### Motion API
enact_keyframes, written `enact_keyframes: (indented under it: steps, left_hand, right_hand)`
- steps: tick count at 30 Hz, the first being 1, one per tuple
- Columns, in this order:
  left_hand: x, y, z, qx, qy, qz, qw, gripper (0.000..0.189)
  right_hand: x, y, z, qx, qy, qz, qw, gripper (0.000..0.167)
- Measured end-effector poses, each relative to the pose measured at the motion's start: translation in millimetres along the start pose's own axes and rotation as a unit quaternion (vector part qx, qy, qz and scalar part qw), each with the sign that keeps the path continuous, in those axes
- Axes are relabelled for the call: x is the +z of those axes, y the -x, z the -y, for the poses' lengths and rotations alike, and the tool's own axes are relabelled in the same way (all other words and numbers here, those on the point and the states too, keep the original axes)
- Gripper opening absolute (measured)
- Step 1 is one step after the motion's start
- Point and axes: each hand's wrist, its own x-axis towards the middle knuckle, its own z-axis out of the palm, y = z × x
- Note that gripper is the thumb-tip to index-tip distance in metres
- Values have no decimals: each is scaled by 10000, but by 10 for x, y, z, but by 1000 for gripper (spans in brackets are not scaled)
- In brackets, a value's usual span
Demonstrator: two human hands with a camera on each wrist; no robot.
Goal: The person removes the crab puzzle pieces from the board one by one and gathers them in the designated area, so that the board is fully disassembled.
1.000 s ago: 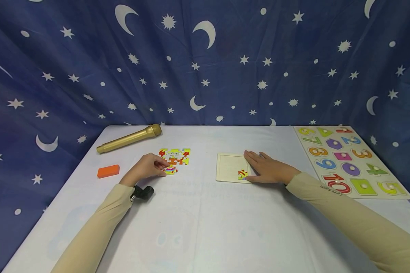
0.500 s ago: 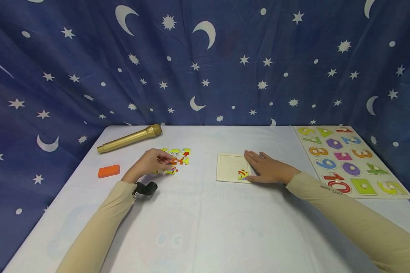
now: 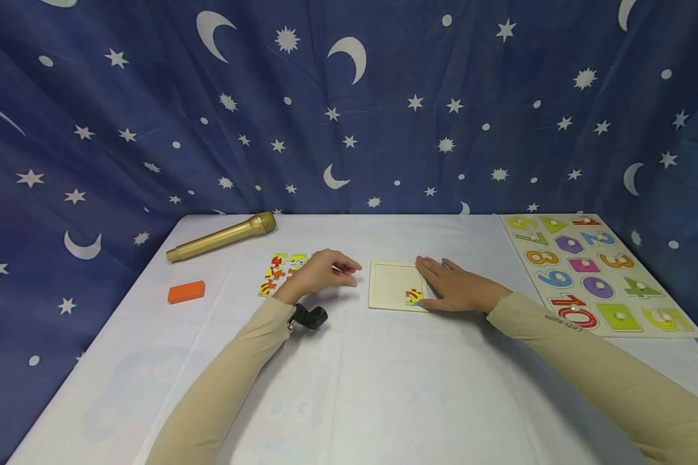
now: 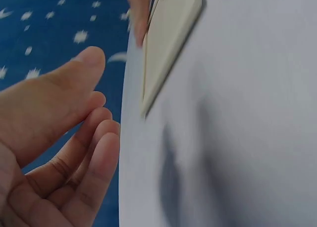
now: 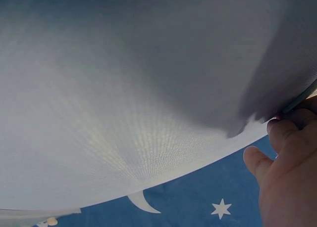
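Note:
A shallow square wooden puzzle tray (image 3: 386, 284) lies mid-table, with one yellow-and-red jigsaw piece (image 3: 413, 297) in its near right corner. My right hand (image 3: 459, 284) rests flat on the tray's right side, fingers extended; the right wrist view shows it only partly. My left hand (image 3: 322, 271) is over the cloth just left of the tray, not touching it. In the left wrist view its thumb (image 4: 84, 64) and bent fingers (image 4: 94, 162) stand apart, and I see nothing held between them. Several jigsaw pieces (image 3: 276, 268) lie behind the left hand, partly hidden by it.
An orange block (image 3: 186, 292) and a gold toy microphone (image 3: 223, 237) lie at the left of the white-covered table (image 3: 349, 387). A number-and-shape peg board (image 3: 593, 278) lies at the right. A blue star-patterned curtain (image 3: 384, 116) hangs behind the table.
My left hand has moved right, from among the loose jigsaw pieces to near the tray's left edge. More pieces at the left now show. My right hand has stayed on the tray.

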Motion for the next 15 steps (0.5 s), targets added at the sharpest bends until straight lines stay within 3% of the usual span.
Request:
enact_keyframes:
  steps: [8,15]
  left_hand:
    - [395,-305,-220,293,-454,538,9971,32]
    - [628,-446,-355,201,-640,721,9951,29]
  right_hand:
    - [-6,-19,-6,88,-13,151,9998,92]
    - [-6,-17,-11,-8,11,130,9999,91]
